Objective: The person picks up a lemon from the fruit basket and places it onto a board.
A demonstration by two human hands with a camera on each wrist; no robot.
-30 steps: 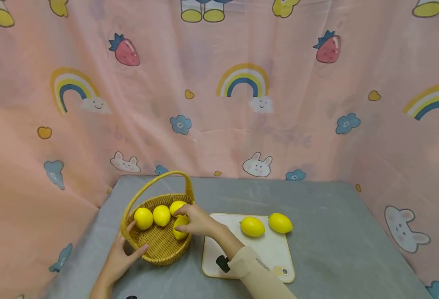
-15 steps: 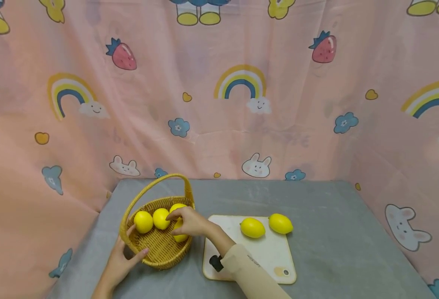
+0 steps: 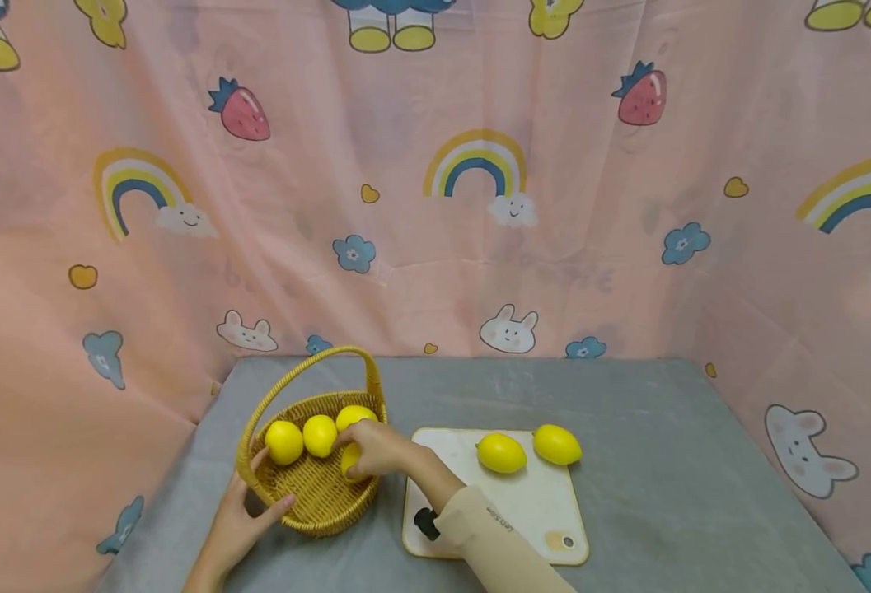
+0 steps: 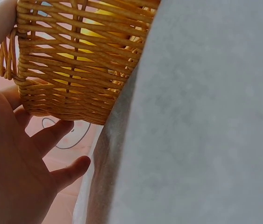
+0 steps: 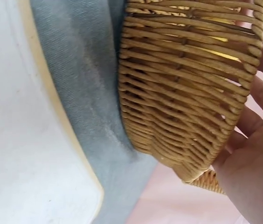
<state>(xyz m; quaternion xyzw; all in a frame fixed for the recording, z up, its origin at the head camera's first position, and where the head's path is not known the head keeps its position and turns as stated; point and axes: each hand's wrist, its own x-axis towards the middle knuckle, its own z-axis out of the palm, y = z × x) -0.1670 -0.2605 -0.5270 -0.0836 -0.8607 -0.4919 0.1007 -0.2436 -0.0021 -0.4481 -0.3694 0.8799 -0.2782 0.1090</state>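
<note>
A wicker basket with a tall arched handle stands on the left of the table, with several lemons inside. At its near left side, my left hand grips the rim, thumb inside and fingers outside. The left wrist view shows that hand beside the woven wall. My right hand reaches over the right rim and pinches a lemon between thumb and fingers, partly covering it. In the right wrist view the basket wall hides the fingertips of the right hand.
Right of the basket lies a white cutting board. One lemon rests on it and another lemon lies at its far right corner. A grey cloth covers the table, and a pink patterned curtain hangs around it.
My right hand has shifted left, then lowered, with its fingers coming together around the lemon at the basket's right side. The left hand stays on the rim. The view has tilted slightly.
</note>
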